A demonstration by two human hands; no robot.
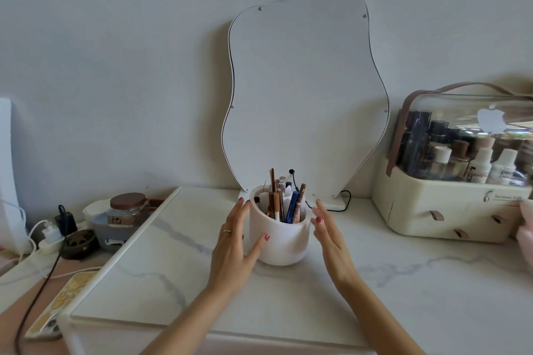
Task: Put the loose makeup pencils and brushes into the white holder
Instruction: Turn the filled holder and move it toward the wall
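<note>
Seen from above, two bare hands flank a white holder (279, 235) on a marble-patterned worktop (403, 282). Both forearms reach in from the lower edge, angled toward each other.

Left hand (235, 242): palm turned toward the holder, fingers (239, 217) spread and pointing up and away from the person. Its thumb lies against the holder's front wall, and the other fingers sit close along the left side. A ring shows on one finger. The grip is loose and partial, not a closed clasp.

Right hand (331, 239): open and flat, palm facing the holder, fingers together and extended. It stands just beside the holder's right wall, and a thin gap appears to separate them. It holds nothing.

Between the two sets of fingers the holder stands upright, mouth up. Pencils and brushes (284, 202) stand inside it, long axes near vertical, tips fanning slightly outward above the rim. A blue pencil leans right.

Beyond the fingertips a wavy-edged mirror (305, 89) leans on the wall. Well right of the right hand sits a cream cosmetics case (450, 207) with a clear lid, an apple-shaped white sticker on it. A small label on the case front is too blurred to read. Far left of the left hand are a brown-lidded jar (128, 209) and chargers (56, 232).
</note>
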